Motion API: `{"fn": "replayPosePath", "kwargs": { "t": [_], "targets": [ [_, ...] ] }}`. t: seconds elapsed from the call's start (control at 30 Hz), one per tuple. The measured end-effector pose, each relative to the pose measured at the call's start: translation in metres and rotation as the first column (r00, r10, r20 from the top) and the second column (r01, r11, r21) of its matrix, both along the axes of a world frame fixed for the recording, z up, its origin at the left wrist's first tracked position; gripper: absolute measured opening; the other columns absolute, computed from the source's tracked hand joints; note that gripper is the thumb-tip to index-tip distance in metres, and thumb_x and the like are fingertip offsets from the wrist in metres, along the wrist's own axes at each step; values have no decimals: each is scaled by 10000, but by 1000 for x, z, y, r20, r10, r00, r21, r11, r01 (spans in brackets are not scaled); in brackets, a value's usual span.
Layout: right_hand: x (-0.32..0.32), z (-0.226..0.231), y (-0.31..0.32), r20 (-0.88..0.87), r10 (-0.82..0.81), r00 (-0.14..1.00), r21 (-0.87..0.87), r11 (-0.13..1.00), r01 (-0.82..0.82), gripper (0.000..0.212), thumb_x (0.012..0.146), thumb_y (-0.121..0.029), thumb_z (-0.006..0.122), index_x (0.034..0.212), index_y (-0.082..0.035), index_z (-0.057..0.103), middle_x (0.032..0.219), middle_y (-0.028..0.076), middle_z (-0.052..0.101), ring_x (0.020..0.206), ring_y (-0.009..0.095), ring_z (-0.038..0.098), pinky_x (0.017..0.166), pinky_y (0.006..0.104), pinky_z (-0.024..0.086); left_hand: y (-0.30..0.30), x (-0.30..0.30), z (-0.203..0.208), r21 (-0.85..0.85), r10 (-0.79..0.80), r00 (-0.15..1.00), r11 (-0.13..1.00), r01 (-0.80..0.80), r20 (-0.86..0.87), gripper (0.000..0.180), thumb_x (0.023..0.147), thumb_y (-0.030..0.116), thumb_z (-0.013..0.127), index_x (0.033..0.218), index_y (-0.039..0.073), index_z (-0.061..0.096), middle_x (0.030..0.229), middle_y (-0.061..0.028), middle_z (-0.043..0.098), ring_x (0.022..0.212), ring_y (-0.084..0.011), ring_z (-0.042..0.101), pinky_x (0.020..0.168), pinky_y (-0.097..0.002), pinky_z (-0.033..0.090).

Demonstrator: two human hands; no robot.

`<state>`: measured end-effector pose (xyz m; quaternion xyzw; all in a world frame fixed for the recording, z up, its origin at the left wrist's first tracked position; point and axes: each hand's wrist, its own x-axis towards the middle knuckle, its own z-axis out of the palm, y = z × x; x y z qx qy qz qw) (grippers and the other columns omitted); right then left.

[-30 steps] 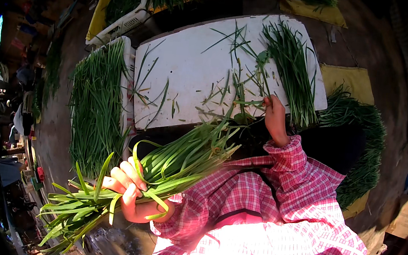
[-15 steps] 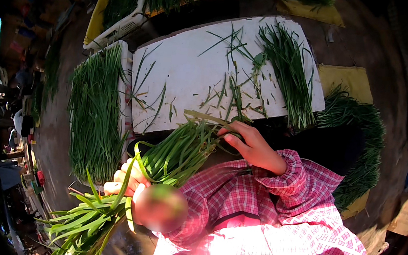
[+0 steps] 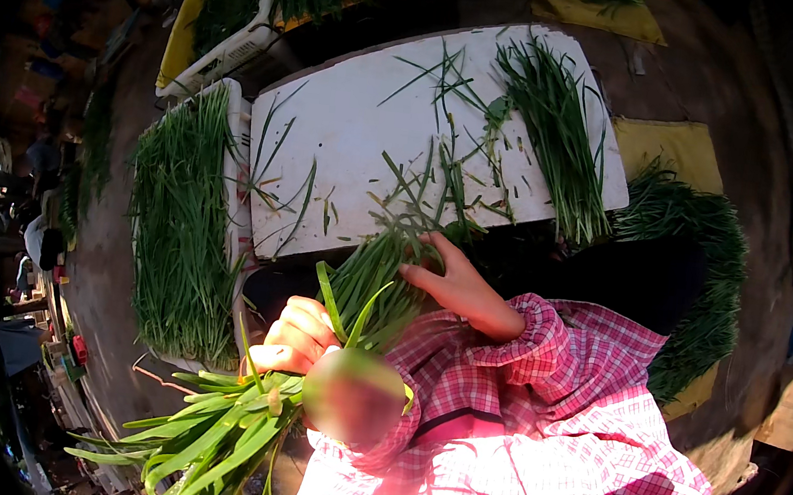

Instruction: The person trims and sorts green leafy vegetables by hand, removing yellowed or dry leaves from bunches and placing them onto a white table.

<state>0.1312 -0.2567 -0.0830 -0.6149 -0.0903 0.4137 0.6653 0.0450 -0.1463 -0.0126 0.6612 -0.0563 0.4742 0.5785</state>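
Note:
My left hand (image 3: 295,338) is closed round the middle of a bunch of garlic chives (image 3: 378,284). Long flat leaves (image 3: 211,446) fan out below it toward the lower left, while the stalk end reaches up to the board's near edge. A blurred patch hides part of this hand. My right hand (image 3: 460,288) touches the right side of the stalk end, its thumb and forefinger apart. Beyond the hands is a white board (image 3: 331,134), strewn with loose leaves and trimmed bits (image 3: 451,186). On its right side lies another chive bundle (image 3: 558,134).
To the left stands a white crate (image 3: 239,139) packed with chives (image 3: 180,234). Another white crate (image 3: 233,52) is behind it. More chives (image 3: 680,258) lie on yellow cloth (image 3: 672,151) at the right. My pink checked sleeves and lap fill the lower right.
The yellowish leaf my right hand was pulling aside is no longer seen in it. That hand has moved slightly left and down onto the bunch. My left hand has shifted right with the chives.

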Motion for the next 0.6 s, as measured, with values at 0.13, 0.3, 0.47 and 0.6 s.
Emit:
{"fn": "replayPosePath", "kwargs": {
  "t": [0.13, 0.3, 0.47, 0.6],
  "targets": [
    [1, -22, 0, 169, -15, 985, 126, 992, -6, 235, 755, -176, 570, 873, 17, 506, 665, 50, 496, 589, 110, 428, 545, 268, 375, -1, 3, 0, 23, -11, 1000, 1000, 12, -14, 76, 752, 137, 330, 730, 97, 270, 653, -10, 243, 600, -119, 285, 542, -239, 251],
    [6, -25, -5, 454, -56, 889, -27, 997, 76, 144, 752, -102, 550, 807, 25, 512, 617, 143, 521, 539, 234, 481, 542, 307, 388, 3, 1, 10, 120, -1, 998, 993, 9, -68, 91, 788, 165, 300, 734, 100, 265, 665, -9, 233, 613, -119, 280, 529, -229, 248],
    [35, -93, -29, 581, -246, 776, -252, 852, 459, 124, 739, -92, 550, 785, 15, 510, 612, 187, 514, 565, 352, 497, 498, 358, 372, 0, -17, 31, 235, 453, 775, 892, -387, -441, 53, 763, 148, 290, 749, 102, 267, 712, -23, 252, 673, -135, 292, 642, -233, 276],
    [39, -70, -43, 260, -355, 898, -6, 929, 369, 166, 789, -158, 541, 787, 6, 513, 587, 17, 494, 535, 73, 443, 481, 228, 344, 22, -37, 29, 116, 288, 899, 958, -264, -331, 100, 764, 186, 316, 766, 88, 332, 730, -41, 281, 701, -175, 328, 776, -332, 327]
  ]
}}
